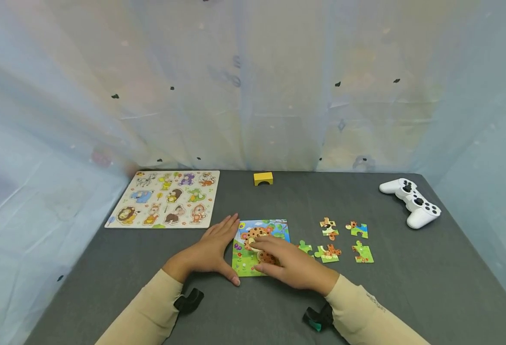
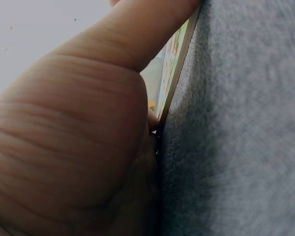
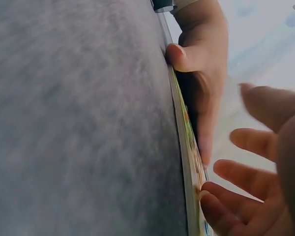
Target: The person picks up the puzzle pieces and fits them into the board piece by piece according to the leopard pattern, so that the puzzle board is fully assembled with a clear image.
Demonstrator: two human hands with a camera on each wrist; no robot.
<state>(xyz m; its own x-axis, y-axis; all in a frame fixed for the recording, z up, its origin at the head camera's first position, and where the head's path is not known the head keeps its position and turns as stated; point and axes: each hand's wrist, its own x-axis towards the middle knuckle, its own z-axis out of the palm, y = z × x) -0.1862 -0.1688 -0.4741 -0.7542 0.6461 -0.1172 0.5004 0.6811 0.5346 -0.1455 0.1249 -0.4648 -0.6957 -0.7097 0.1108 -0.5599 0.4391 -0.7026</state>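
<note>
Head view, left hand bordering puzzle, right hand above; space beyond

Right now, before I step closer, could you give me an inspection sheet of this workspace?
Surface: dark grey tabletop.
Job's things: leopard picture board between the hands; loose jigsaw pieces to its right, one partly hidden.
Clutter: animal board far left, yellow block at the back, white game controller far right.
Grip: left hand spread at the picture's left edge; right hand over its right side, fingers loosely bent.
Cables: nothing seen.
Surroundings: pale, translucent sheeting behind and at both sides.
</note>
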